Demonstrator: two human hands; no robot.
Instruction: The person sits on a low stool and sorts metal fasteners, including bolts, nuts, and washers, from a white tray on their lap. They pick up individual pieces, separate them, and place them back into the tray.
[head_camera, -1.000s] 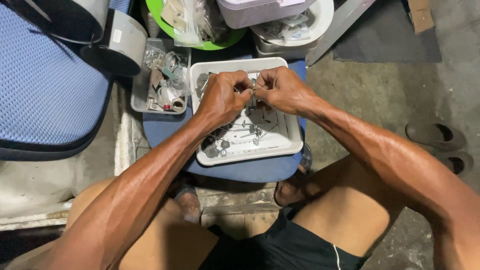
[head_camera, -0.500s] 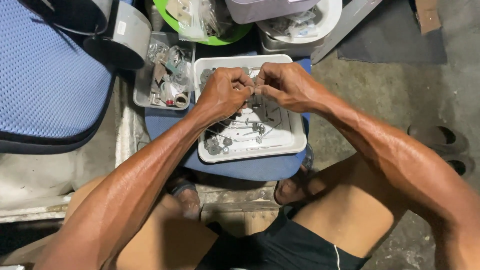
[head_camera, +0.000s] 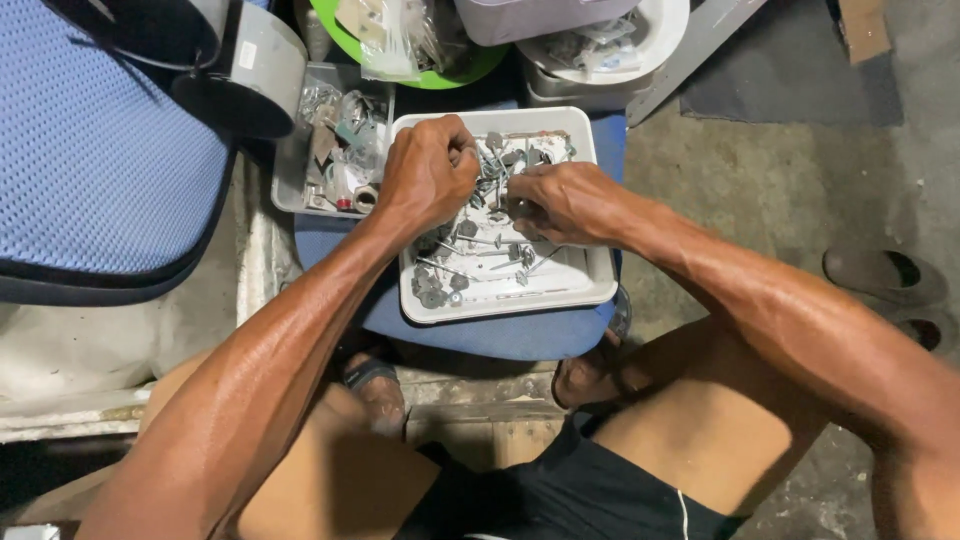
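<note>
left hand (head_camera: 428, 178), right hand (head_camera: 562, 203) hiding white tray (head_camera: 590, 285) screws, held piece unclear

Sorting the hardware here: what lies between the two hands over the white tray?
In the head view, loose screws lie in the white tray between left hand and right hand.
</note>
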